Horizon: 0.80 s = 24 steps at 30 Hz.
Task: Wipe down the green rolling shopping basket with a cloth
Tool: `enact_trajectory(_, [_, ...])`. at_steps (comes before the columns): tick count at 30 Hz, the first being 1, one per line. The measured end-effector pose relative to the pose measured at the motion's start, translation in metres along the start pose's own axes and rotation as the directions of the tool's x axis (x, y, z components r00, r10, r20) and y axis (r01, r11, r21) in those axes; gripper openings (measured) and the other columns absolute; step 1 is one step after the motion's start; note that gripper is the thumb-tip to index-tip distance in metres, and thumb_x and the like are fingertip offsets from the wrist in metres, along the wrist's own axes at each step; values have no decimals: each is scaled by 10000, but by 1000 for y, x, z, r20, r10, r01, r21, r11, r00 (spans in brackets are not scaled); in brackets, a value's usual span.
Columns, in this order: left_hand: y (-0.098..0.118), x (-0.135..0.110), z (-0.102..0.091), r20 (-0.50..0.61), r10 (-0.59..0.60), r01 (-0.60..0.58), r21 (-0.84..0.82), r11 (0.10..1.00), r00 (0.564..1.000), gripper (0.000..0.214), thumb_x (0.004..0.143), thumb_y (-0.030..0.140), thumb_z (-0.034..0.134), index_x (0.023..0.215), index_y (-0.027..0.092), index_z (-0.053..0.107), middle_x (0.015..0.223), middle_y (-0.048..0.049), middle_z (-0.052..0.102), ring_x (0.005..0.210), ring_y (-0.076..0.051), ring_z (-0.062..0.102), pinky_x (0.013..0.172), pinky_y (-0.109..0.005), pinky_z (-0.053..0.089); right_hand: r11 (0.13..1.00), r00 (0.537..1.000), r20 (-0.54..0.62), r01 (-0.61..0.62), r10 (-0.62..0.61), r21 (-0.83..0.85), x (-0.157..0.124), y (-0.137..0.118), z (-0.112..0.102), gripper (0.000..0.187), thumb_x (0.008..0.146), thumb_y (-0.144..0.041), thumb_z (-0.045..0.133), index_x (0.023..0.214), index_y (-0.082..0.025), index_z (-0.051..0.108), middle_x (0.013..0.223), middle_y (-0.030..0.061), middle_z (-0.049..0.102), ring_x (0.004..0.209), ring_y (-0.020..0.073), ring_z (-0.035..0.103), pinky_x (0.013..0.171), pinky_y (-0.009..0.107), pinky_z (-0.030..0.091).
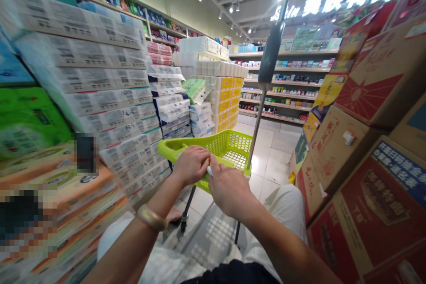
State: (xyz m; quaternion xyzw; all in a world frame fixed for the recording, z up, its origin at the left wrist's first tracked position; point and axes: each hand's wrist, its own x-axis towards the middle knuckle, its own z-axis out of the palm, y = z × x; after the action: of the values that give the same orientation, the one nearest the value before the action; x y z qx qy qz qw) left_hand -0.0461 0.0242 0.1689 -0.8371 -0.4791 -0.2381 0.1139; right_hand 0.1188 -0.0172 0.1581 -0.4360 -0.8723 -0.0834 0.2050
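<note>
A lime-green shopping cart basket [229, 142] stands in front of me in a store aisle. My left hand [192, 164] is curled over the near rim of the basket, a gold bangle on its wrist. My right hand [229, 190] rests beside it at the same rim, fingers bent, with a small white thing pinched between the two hands that I cannot make out. A grey metal pole [270, 57] rises from the basket's far right corner.
Stacked tissue packs [109, 97] wall the left side. Red and brown cardboard cartons [362, 142] pile up on the right. Yellow packs [228, 102] and store shelves [282, 80] lie ahead, across a pale tiled floor [276, 151].
</note>
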Motion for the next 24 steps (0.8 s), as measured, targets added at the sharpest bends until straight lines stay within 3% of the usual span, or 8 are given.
enact_trajectory(3, [-2, -1, -1, -5, -21, 21, -24, 999, 1000, 312, 880, 274, 406, 890, 211, 711, 913, -43, 733, 894, -208, 640, 854, -384, 460, 1000, 1000, -25, -12, 12, -24, -1, -5, 3, 458, 933, -285, 439, 1357, -113, 454, 961, 152, 684, 775, 258, 646, 705, 376, 480])
enact_trajectory(7, [-5, -4, -1, -13, -32, 31, -54, 998, 999, 329, 881, 287, 399, 924, 236, 721, 930, -31, 737, 918, -200, 644, 881, -386, 446, 998, 981, -189, 49, -40, 41, -26, 4, 11, 410, 891, -249, 507, 1289, -153, 526, 1052, 134, 650, 908, 255, 597, 812, 402, 465])
enact_trajectory(15, [2, -7, -2, -11, 4, -5, -45, 999, 1000, 322, 872, 306, 410, 941, 232, 715, 954, -28, 741, 916, -203, 641, 910, -402, 429, 903, 881, -462, 275, -99, 330, -50, 44, 30, 421, 896, -206, 451, 1314, -193, 496, 1119, 99, 622, 1027, 230, 566, 877, 400, 454])
enact_trajectory(17, [4, -7, -3, -9, 6, -6, -43, 999, 1000, 322, 872, 302, 408, 948, 231, 713, 966, -29, 740, 926, -208, 641, 909, -406, 426, 877, 835, -544, 320, -83, 357, -52, 55, 43, 432, 904, -204, 426, 1334, -210, 473, 1142, 102, 605, 1052, 240, 563, 881, 423, 460])
enact_trajectory(21, [6, -8, -6, -7, 8, -9, -53, 999, 1000, 303, 860, 292, 427, 949, 240, 712, 962, -21, 744, 924, -205, 644, 891, -392, 422, 826, 726, -684, 336, 80, 453, -61, 63, 83, 467, 947, -235, 344, 1412, -234, 393, 1305, 125, 499, 1209, 272, 494, 976, 503, 430])
enact_trajectory(24, [5, -9, -8, -1, -5, 5, -63, 998, 1000, 299, 850, 290, 437, 948, 245, 715, 967, -24, 743, 934, -209, 644, 887, -394, 419, 728, 681, -644, 235, 349, 644, -66, 53, 108, 481, 980, -297, 292, 1458, -251, 326, 1456, 117, 373, 1337, 276, 383, 1047, 520, 378])
